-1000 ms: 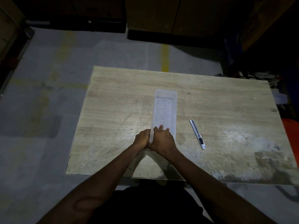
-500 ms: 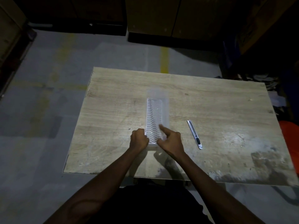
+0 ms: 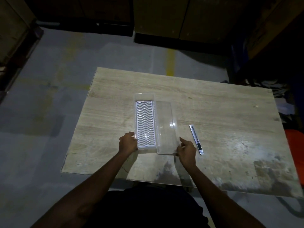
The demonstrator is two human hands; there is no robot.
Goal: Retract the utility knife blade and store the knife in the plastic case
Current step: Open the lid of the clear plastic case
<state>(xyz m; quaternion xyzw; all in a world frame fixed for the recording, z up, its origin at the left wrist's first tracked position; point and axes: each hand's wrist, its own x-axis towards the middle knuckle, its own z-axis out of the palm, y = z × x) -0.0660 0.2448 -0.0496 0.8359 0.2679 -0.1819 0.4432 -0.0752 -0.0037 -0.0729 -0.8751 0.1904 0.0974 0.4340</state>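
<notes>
A long clear plastic case (image 3: 136,97) lies on the wooden table (image 3: 222,116), open, with a white wavy-ribbed insert (image 3: 145,124) in its bottom. Its clear lid (image 3: 166,127) rests beside it on the right. My left hand (image 3: 129,143) grips the case's near left corner. My right hand (image 3: 186,150) holds the lid's near right corner. A slim silver utility knife (image 3: 196,139) with a black slider lies flat on the table just right of my right hand, untouched. Whether its blade is out I cannot tell.
The table stands on a grey concrete floor (image 3: 49,112) with yellow lines. Dark cabinets (image 3: 164,18) line the far wall. An orange object (image 3: 294,145) sits beyond the table's right edge, with clutter (image 3: 279,99) behind it.
The lid has come off the case and now lies to its right. My right hand moved right with the lid, while my left hand stayed on the case's near left corner.
</notes>
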